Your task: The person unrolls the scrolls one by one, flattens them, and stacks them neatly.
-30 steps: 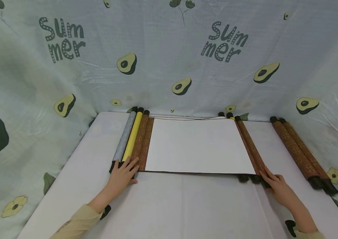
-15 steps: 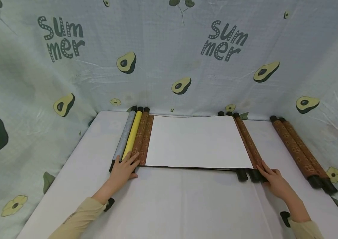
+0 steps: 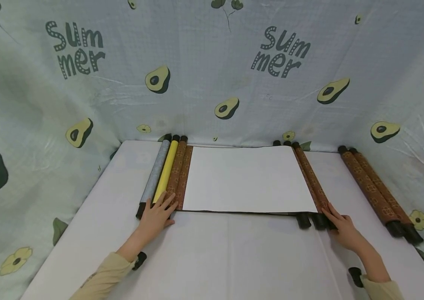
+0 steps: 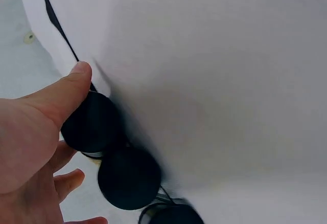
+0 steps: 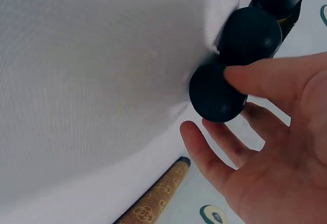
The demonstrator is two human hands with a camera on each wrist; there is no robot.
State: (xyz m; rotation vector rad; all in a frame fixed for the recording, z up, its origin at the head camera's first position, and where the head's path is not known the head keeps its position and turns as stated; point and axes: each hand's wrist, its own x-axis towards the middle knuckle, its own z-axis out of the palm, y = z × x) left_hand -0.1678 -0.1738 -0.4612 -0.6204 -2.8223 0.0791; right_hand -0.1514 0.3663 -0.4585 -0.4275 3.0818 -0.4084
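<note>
A hanging scroll with a white blank sheet [image 3: 249, 179] and brown patterned borders lies partly unrolled on the table. Its left brown roller [image 3: 177, 171] rests beside a yellow roll [image 3: 166, 170] and a grey-blue roll [image 3: 155, 171]. My left hand [image 3: 155, 216] holds the near end of that roller; in the left wrist view its thumb lies against a black end knob [image 4: 92, 121]. At the right roller [image 3: 310, 177], my right hand [image 3: 345, 231] grips the near end, thumb on the black knob [image 5: 217, 93]. More black knobs show beneath the sheet's right side.
Two brown rolled scrolls [image 3: 369, 187] lie side by side at the right edge of the white table [image 3: 234, 258]. Behind and beside the table hangs a pale cloth [image 3: 197, 50] printed with avocados. A thin dark cord runs along the sheet's far edge.
The scroll's near edge has shifted slightly away from me, together with both hands. More of the black knobs under its right side shows. Over the last half second little differs.
</note>
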